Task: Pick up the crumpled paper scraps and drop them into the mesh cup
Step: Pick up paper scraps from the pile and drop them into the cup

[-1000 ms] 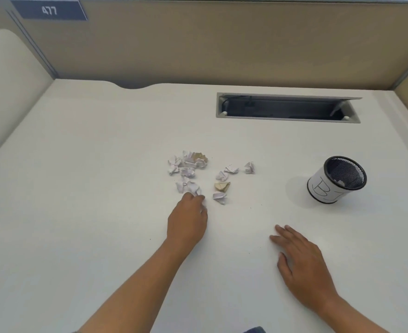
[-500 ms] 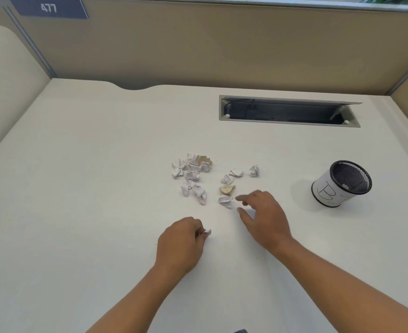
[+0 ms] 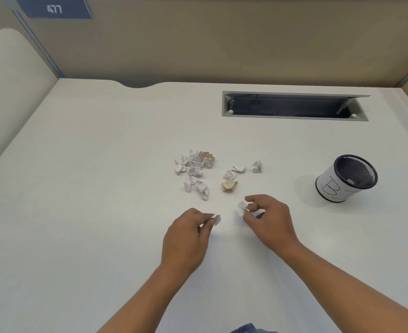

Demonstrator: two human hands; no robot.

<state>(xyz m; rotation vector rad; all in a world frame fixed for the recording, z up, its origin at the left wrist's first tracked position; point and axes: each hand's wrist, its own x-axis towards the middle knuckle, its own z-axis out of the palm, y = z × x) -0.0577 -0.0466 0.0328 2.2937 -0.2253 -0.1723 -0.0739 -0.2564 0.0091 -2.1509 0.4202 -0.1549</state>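
Note:
Several crumpled paper scraps (image 3: 194,168) lie in a loose cluster at the middle of the white desk, with a tan scrap (image 3: 229,186) nearest me. The black mesh cup (image 3: 345,178), wrapped in a white label, stands to the right and leans slightly. My left hand (image 3: 186,239) pinches a small white scrap (image 3: 217,219) between its fingertips, just above the desk. My right hand (image 3: 267,222) pinches another white scrap (image 3: 242,208) close beside it. Both hands hover in front of the cluster, well left of the cup.
An open cable tray slot (image 3: 291,106) is sunk into the desk at the back right. Tan partition walls (image 3: 222,42) enclose the desk at the back and sides. A curved cream panel (image 3: 11,75) stands at the left.
My right hand moved from resting on the desk to the cluster, took a white scrap and drew back. My left hand pulled back from the cluster with its scrap.

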